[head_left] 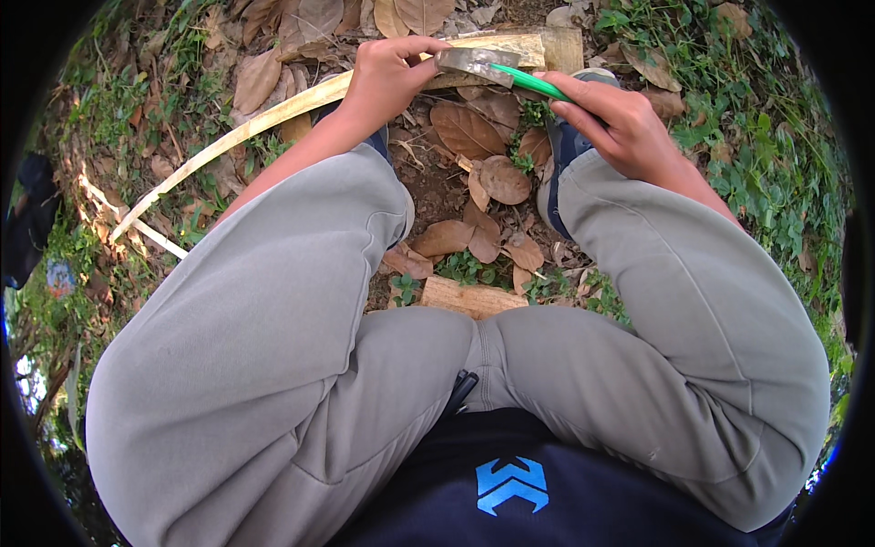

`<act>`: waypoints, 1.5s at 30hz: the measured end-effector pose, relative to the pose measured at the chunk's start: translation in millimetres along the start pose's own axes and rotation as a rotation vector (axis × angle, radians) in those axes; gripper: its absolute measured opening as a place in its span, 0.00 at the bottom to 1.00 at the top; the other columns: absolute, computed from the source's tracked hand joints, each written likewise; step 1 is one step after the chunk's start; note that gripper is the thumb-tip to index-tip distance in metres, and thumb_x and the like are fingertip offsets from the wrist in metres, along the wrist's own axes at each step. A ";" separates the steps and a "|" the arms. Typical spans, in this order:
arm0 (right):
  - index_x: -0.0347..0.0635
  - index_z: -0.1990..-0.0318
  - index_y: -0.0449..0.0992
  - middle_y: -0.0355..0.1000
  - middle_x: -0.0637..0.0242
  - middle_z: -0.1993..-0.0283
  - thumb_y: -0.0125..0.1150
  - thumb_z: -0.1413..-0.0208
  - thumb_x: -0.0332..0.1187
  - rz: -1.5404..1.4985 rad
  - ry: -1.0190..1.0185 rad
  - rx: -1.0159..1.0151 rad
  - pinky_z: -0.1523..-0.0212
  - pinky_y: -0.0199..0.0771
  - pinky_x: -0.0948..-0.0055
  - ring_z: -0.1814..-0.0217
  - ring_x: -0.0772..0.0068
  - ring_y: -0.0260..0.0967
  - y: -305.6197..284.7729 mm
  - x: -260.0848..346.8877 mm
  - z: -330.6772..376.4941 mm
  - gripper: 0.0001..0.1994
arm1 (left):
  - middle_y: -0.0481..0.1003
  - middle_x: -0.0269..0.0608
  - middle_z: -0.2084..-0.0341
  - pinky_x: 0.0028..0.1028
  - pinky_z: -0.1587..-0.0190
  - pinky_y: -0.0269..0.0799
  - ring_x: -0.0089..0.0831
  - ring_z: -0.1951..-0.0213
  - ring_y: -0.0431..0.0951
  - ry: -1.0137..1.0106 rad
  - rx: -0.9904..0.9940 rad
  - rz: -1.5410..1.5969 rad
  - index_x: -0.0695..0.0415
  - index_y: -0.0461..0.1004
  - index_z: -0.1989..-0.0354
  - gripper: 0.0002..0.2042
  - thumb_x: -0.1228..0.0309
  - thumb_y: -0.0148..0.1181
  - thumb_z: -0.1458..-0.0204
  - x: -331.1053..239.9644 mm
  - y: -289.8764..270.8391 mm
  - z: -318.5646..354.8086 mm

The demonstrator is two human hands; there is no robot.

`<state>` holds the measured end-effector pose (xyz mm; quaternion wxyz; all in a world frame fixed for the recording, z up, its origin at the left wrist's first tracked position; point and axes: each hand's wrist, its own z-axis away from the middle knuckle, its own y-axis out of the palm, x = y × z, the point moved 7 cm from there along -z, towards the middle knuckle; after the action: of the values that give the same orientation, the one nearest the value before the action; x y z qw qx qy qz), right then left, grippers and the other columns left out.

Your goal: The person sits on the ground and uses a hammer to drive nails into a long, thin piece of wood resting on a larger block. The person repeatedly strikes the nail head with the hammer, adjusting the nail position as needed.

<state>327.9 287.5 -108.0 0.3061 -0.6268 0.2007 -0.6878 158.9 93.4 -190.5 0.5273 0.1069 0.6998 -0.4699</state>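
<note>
In my right hand (pixel 620 118) is the green handle of a hammer (pixel 472 64), gripped with the fingers closed round it. The grey metal head lies over a long pale wooden strip (pixel 241 132), close to its far right end. My left hand (pixel 387 77) is closed in a pinch beside the head, its fingertips at the strip. Whatever those fingers hold is too small or hidden to make out. A wooden block (pixel 563 50) shows at the strip's right end.
Dry brown leaves (pixel 469 130) cover the soil between my shoes (pixel 570 146). A short piece of wood (pixel 469 296) lies nearer, before my grey trousers (pixel 246 346). Another thin strip (pixel 155 235) crosses the long one at left. Green plants (pixel 775 155) grow at right.
</note>
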 end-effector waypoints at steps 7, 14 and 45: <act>0.41 0.37 0.77 0.81 0.53 0.55 0.64 0.35 0.28 0.027 0.014 0.003 0.57 0.79 0.63 0.61 0.56 0.79 1.9 -2.8 -3.8 0.19 | 0.84 0.43 0.76 0.27 0.73 0.75 0.25 0.79 0.80 0.007 -0.019 0.015 0.53 0.88 0.58 0.10 0.72 0.68 0.48 -2.5 -0.1 1.9; 0.44 0.36 0.77 0.79 0.56 0.62 0.65 0.35 0.28 0.052 -0.022 0.015 0.63 0.77 0.64 0.67 0.57 0.74 -0.2 4.2 -3.0 0.20 | 0.83 0.41 0.77 0.27 0.74 0.75 0.25 0.81 0.79 -0.021 0.019 -0.024 0.52 0.88 0.58 0.10 0.72 0.68 0.47 1.0 -0.1 2.1; 0.45 0.39 0.80 0.77 0.55 0.68 0.66 0.35 0.32 -0.092 -0.028 -0.115 0.64 0.75 0.66 0.71 0.61 0.73 -7.0 8.1 -2.3 0.18 | 0.81 0.41 0.78 0.29 0.72 0.73 0.29 0.79 0.77 -0.063 0.018 0.005 0.51 0.88 0.59 0.09 0.67 0.74 0.48 0.2 -1.6 3.0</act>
<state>324.2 286.9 -97.7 0.2406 -0.6614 0.2066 -0.6797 159.7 90.2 -189.8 0.5492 0.0986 0.6782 -0.4783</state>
